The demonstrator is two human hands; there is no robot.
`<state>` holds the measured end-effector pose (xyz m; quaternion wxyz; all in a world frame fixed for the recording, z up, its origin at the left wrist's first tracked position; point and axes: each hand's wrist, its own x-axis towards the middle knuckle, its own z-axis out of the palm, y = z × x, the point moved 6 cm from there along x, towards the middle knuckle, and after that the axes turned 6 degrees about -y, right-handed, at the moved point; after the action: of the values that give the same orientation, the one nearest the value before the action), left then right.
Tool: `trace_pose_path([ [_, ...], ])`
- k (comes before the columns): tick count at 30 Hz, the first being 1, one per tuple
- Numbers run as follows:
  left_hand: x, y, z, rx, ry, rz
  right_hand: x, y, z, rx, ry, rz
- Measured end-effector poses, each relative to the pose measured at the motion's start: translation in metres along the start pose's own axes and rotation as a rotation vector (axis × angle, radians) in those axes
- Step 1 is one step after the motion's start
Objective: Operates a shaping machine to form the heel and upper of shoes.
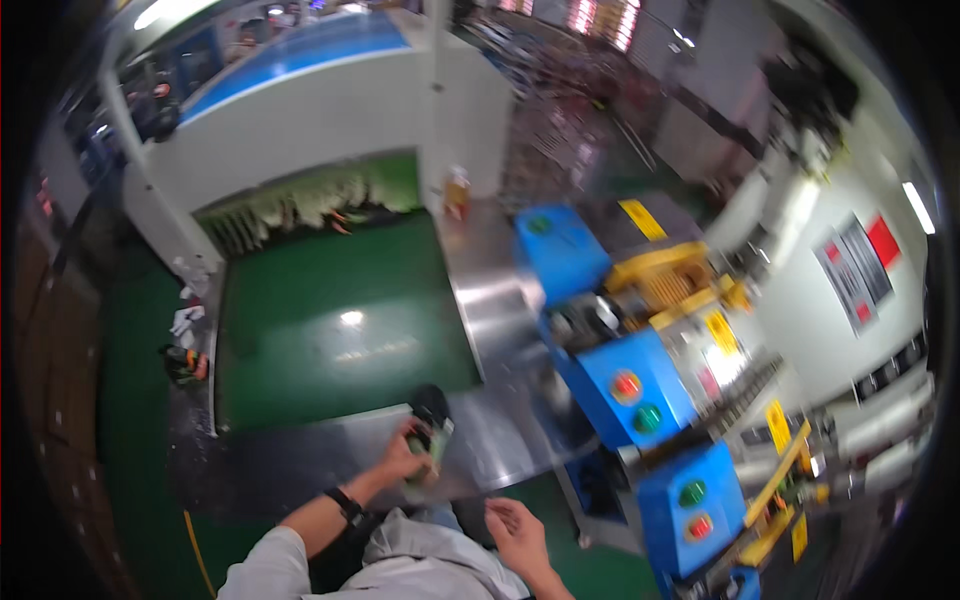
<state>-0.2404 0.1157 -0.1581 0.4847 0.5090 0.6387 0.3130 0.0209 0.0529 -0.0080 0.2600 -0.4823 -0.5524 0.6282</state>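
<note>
My left hand (405, 458) is closed around a small dark object (432, 417) with a green part, held over the near edge of a shiny metal table (480, 290). A dark band sits on that wrist. My right hand (515, 532) hovers lower and to the right, near my body, fingers loosely curled and holding nothing. The picture is blurred, so the object's exact kind is unclear.
A green conveyor belt (330, 310) runs away from me into a white machine housing (300, 120). To the right stands a blue and yellow machine (630, 370) with red and green round buttons. A bottle (457, 192) stands at the table's far end.
</note>
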Motion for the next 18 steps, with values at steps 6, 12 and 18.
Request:
trace_pose_path([
  [6, 0.026, -0.057, -0.128, -0.071, 0.121, -0.03, 0.161, -0.1, 0.097, -0.227, -0.177, -0.077],
  [12, 0.069, -0.179, -0.319, 0.701, 0.675, -0.023, 0.425, -0.167, 0.182, -0.71, -0.414, -0.343],
  [18, 0.06, -0.2, -0.377, 0.668, 0.747, -0.132, 0.703, -0.233, 0.302, -1.541, -0.473, -0.805],
])
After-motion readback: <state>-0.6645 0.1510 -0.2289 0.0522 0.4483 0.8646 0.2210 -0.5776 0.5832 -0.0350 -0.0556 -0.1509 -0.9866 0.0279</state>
